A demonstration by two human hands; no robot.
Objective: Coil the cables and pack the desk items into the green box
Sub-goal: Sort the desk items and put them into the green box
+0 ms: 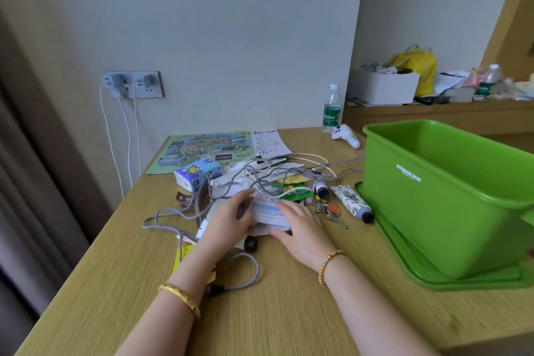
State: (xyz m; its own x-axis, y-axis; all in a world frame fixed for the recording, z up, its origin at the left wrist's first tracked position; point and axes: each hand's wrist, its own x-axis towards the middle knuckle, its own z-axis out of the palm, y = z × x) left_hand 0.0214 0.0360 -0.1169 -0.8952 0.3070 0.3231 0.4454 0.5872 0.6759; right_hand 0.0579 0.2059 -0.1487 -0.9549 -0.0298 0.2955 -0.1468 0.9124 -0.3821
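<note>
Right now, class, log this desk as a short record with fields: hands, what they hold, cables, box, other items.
left hand: grips the left edge of the packet
right hand: rests on the packet's right side
held item: white and blue packet
cables: grey cable and white cable, uncoiled, tangled over the pile
box: green box open, standing on its lid
other items: tissue pack, keys, map

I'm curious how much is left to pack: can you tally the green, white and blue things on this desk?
Green: 2, the storage box and the lid under it.
White: 2, the game controller and the handwritten note.
Blue: 1, the tissue pack.
Total: 5
</note>
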